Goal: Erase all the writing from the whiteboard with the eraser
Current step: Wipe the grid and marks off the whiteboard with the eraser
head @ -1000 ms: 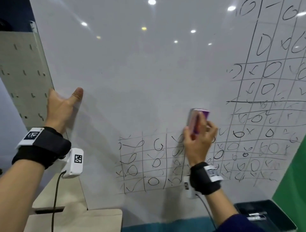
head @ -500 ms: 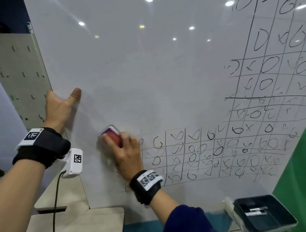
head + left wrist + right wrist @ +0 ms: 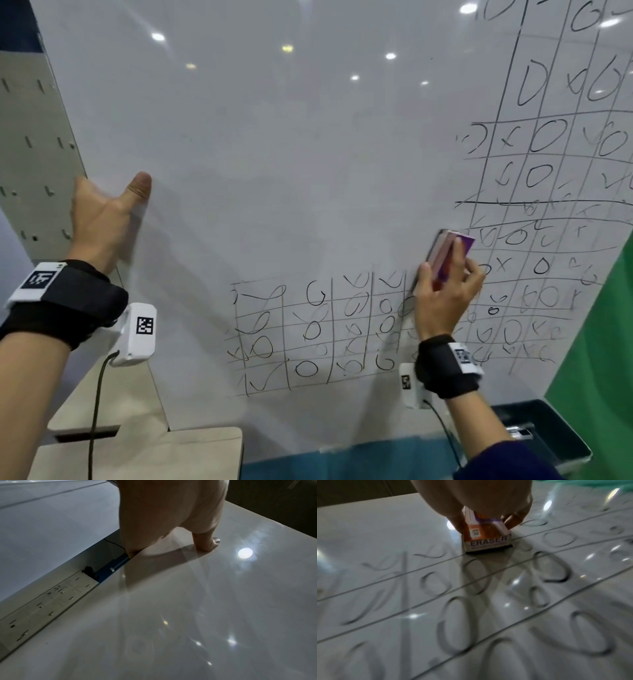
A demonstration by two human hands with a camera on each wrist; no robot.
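Observation:
The whiteboard (image 3: 308, 154) fills the head view, its upper left wiped bare. A grid of black marks (image 3: 308, 335) runs along the bottom, and a larger grid (image 3: 548, 154) covers the right side. My right hand (image 3: 445, 301) grips the purple and orange eraser (image 3: 452, 253) and presses it flat against the board where the two grids meet. The right wrist view shows the eraser (image 3: 488, 539) with its dark pad on a drawn line. My left hand (image 3: 102, 212) holds the board's left edge, its thumb (image 3: 208, 545) on the front and its fingers behind.
A beige pegboard panel (image 3: 30, 137) stands behind the board's left edge. A pale wooden surface (image 3: 137, 452) lies at the lower left. A dark bin (image 3: 548, 431) sits at the lower right, beside a green wall (image 3: 603, 342).
My right hand swept the eraser left across the bottom grid, then back right and up to the grids' junction. My left hand has stayed on the board's edge.

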